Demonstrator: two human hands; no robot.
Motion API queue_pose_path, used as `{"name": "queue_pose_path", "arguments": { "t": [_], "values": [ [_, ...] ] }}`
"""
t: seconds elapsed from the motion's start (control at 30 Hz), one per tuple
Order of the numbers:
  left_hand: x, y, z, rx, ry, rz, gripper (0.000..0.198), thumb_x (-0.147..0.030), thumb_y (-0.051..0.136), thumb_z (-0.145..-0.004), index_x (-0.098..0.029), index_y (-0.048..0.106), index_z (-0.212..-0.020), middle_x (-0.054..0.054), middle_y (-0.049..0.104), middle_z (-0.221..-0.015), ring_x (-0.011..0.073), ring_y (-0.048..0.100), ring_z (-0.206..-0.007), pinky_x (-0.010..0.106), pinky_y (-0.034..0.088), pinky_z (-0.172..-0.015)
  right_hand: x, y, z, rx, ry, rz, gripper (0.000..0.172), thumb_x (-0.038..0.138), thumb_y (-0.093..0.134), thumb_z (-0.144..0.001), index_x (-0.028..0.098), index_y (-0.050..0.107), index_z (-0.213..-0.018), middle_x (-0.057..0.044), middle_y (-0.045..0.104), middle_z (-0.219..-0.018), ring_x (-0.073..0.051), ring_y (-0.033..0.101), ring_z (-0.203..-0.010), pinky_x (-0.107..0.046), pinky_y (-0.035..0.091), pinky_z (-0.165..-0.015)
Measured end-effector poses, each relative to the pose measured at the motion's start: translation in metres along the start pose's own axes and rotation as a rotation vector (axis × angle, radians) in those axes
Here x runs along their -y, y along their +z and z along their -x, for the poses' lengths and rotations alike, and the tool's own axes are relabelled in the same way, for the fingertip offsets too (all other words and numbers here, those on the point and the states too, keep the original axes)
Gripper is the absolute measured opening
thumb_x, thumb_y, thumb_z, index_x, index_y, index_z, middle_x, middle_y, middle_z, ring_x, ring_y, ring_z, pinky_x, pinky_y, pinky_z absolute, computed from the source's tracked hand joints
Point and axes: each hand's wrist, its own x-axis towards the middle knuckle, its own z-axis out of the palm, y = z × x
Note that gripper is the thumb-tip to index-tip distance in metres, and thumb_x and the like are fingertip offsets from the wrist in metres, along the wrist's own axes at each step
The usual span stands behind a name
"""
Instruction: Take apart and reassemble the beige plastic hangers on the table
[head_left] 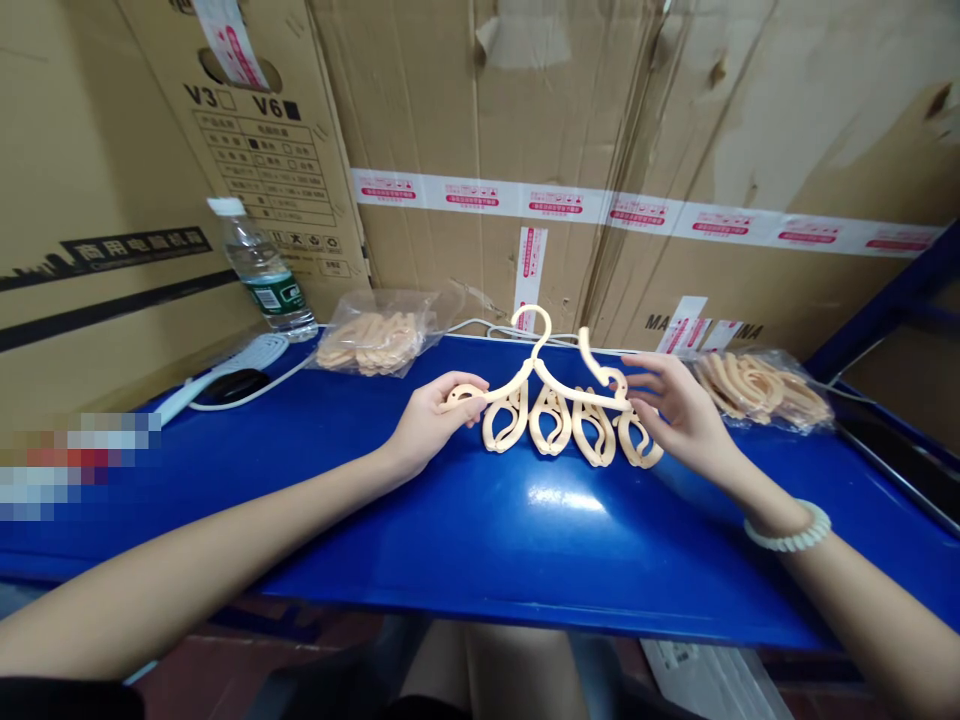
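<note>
A cream plastic folding clothes hanger (pixel 570 392) is unfolded above the table, hook upright and arms sloping to both sides. My left hand (pixel 435 415) pinches its left end between thumb and fingers. At the right end my right hand (pixel 682 405) has its fingers apart, beside or lightly touching the tip; exact contact is hard to make out. Close to that end a curved cream piece (pixel 589 352) sticks up. Just below the hanger, several folded cream hangers (pixel 550 425) lie side by side in a row, the rightmost partly covered by my right hand.
Clear bags of cream hangers (pixel 375 340) lie at the back left and back right (pixel 761 385) of the blue table (pixel 465 540). At left stand a water bottle (pixel 262 270) and a white handheld fan-like item (pixel 225 370) near a black mouse-like object (pixel 236 386). Cardboard boxes (pixel 465 110) wall the back.
</note>
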Motion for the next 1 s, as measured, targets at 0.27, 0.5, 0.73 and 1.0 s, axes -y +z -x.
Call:
{"name": "queue_pose_path", "arguments": {
  "t": [0.27,0.5,0.73,1.0],
  "values": [
    [-0.002,0.004,0.004,0.009,-0.011,0.117,0.027,-0.028,0.079,-0.077,-0.015,0.068,-0.098,-0.003,0.064,-0.068,0.0097,0.059,-0.065,0.022,0.048,-0.066,0.011,0.007,0.001,0.085,0.224,-0.164,0.042,0.038,0.071,-0.091,0.023,0.062,-0.129,-0.010,0.068,-0.117,-0.023,0.069,-0.095,-0.041,0.060,-0.088],
    [-0.009,0.005,0.004,-0.100,-0.054,0.262,0.041,-0.024,0.087,-0.067,-0.015,0.066,-0.101,0.000,0.071,-0.085,0.0111,0.067,-0.073,0.022,0.055,-0.068,0.005,-0.002,-0.001,0.008,0.245,-0.097,0.035,0.041,0.064,-0.095,0.022,0.069,-0.124,-0.001,0.063,-0.075,-0.017,0.060,-0.066,-0.031,0.054,-0.066],
    [-0.011,0.012,0.011,0.002,-0.077,0.216,0.036,-0.031,0.087,-0.070,-0.014,0.067,-0.094,0.004,0.073,-0.086,0.0138,0.069,-0.073,0.022,0.058,-0.064,0.011,0.013,0.000,0.012,0.307,-0.255,0.031,0.042,0.064,-0.095,0.024,0.066,-0.120,0.000,0.063,-0.078,-0.016,0.061,-0.066,-0.030,0.053,-0.064],
    [-0.016,0.023,0.022,0.156,-0.066,0.109,0.032,-0.030,0.085,-0.072,-0.014,0.068,-0.094,0.004,0.073,-0.082,0.0158,0.070,-0.073,0.025,0.060,-0.064,0.024,0.041,0.006,0.090,0.325,-0.536,0.028,0.036,0.078,-0.086,0.024,0.055,-0.097,0.000,0.067,-0.087,-0.014,0.066,-0.071,-0.027,0.056,-0.065]
  ]
}}
